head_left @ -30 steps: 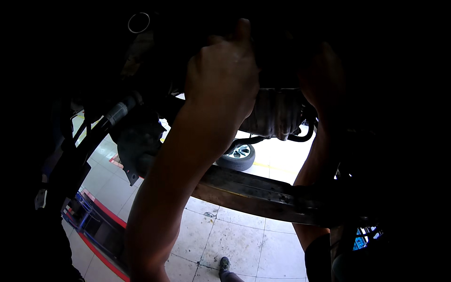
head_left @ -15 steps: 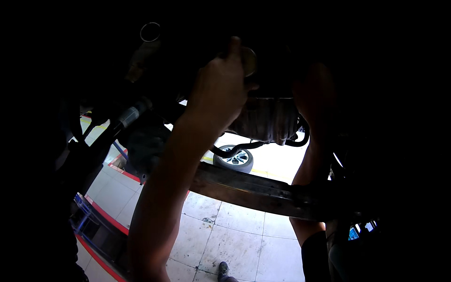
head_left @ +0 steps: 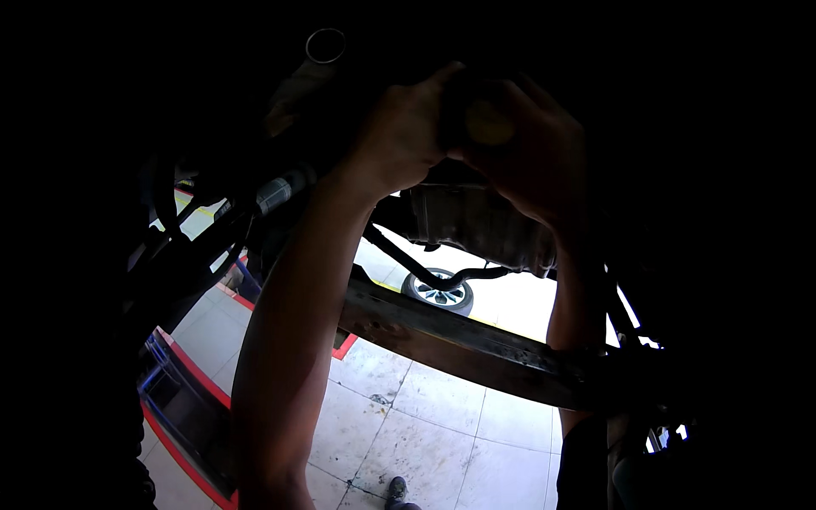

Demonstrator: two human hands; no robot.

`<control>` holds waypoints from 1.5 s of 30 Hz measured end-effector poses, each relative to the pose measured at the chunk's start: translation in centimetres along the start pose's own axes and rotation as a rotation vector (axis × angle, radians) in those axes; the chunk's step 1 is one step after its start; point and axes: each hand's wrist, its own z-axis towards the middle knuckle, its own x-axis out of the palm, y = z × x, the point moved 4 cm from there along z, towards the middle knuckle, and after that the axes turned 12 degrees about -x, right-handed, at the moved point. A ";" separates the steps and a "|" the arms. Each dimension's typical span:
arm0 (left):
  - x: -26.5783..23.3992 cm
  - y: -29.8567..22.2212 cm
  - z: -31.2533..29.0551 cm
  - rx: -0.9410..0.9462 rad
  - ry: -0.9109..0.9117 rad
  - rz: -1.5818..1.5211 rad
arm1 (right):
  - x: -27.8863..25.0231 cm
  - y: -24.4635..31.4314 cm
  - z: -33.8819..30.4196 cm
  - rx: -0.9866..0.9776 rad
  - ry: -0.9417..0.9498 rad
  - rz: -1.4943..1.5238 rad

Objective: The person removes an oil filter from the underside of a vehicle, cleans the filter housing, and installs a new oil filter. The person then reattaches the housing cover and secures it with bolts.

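Observation:
Overhead, in deep shadow under a raised vehicle, both my hands meet around a dark round part [head_left: 490,121] with a dull yellowish face. My left hand [head_left: 401,136] is closed against its left side, its thumb side pointing up. My right hand [head_left: 540,157] curls around it from the right, its fingers largely lost in the dark. What kind of part it is, and where it joins the vehicle, I cannot tell. Just below the hands hangs a ribbed dark metal housing [head_left: 476,221], and a black hose [head_left: 404,263] curves beneath it.
A metal crossbeam [head_left: 450,336] runs between my forearms. Left are a cylindrical shaft or damper [head_left: 280,191] and a pale metal ring [head_left: 325,46]. Below, a wheel [head_left: 438,293] lies on the tiled floor [head_left: 425,433]. A red-edged lift platform [head_left: 191,425] stands lower left.
My right hand has moved left and up to join the left at the round part. The view has shifted, so the beam and wheel appear slightly lower and to the right.

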 end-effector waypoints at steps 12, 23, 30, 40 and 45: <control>-0.2 0.4 0.3 -0.122 0.065 -0.023 | 0.7 -0.9 -0.5 -0.290 -0.202 -0.048; -0.9 -0.2 -0.1 -0.257 0.113 0.055 | 2.7 -3.4 -9.2 -0.159 -0.419 -0.387; 1.0 -0.4 0.1 -0.250 0.120 -0.022 | 0.0 -3.5 -14.8 -0.222 -0.372 -0.830; 0.7 -1.5 -0.3 -0.300 0.105 -0.017 | -1.5 0.4 -9.3 -0.072 -0.354 0.140; 0.7 -0.9 -0.7 -0.326 0.121 0.023 | -1.0 1.8 -7.7 0.143 -0.120 0.048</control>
